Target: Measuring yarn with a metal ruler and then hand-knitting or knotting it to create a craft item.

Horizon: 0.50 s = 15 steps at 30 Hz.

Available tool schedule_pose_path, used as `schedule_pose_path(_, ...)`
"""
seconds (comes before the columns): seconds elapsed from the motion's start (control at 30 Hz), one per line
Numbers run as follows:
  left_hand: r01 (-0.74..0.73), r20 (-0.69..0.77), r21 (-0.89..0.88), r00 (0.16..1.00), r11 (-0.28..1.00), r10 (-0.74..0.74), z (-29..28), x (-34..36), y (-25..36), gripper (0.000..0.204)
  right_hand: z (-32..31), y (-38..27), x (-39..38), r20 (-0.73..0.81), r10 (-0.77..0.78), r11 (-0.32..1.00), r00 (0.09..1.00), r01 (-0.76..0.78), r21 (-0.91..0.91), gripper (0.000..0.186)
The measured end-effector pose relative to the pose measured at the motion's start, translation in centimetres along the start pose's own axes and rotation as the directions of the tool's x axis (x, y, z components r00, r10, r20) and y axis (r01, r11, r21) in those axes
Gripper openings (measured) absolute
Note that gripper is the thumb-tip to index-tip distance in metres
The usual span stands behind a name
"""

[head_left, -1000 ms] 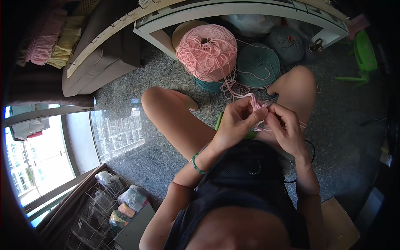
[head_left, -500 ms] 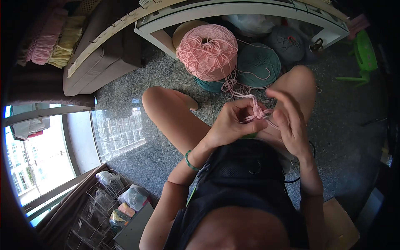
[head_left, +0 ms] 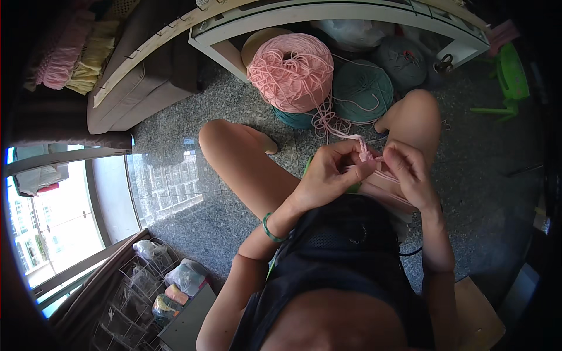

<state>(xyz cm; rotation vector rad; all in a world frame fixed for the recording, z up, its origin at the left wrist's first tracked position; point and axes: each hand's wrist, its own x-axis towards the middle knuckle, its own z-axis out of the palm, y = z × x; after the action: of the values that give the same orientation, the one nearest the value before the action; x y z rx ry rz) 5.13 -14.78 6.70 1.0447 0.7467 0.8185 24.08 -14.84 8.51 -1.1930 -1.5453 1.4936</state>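
Between thumb and fingers, my left hand [head_left: 329, 177] pinches a knotted length of pink cord [head_left: 366, 154]. Close on its right, my right hand [head_left: 411, 174] is closed in a pinch on a strand of that same cord, its fingers curled over. Strands hang below the knot over my lap. From the knot the cord runs up to a loose tangle [head_left: 335, 124] beside a big pink yarn ball [head_left: 298, 88]. A green bangle [head_left: 270, 228] circles my left wrist.
Beside the pink ball lie a dark green yarn ball [head_left: 360, 96] and a grey one [head_left: 404, 70]; a teal ball [head_left: 294, 119] is partly beneath it. A white frame [head_left: 345, 14] arches behind, with scissors [head_left: 446, 62] near its right leg. A green stool [head_left: 514, 76] stands far right.
My right hand has gone from raised, spread fingers to a pinch on the cord beside the knot. My left hand keeps its hold, nearly in place.
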Motion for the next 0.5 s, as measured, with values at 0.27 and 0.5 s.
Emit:
schedule_pose_path(0.27, -0.005, -0.118, 0.138, 0.993, 0.990, 0.021, 0.3, -0.4, 1.2, 0.023, 1.2, -0.6, 0.2, -0.118, -0.048, 0.991, 0.992, 0.062, 0.117, 0.016)
schedule_pose_path(0.5, 0.000, -0.178, 0.228, 0.983, 0.974, 0.042, 0.7, -0.6, 2.1, 0.019, 0.6, -0.3, 0.2, -0.049, -0.013, 0.967, 0.999, 0.025, 0.255, 0.014)
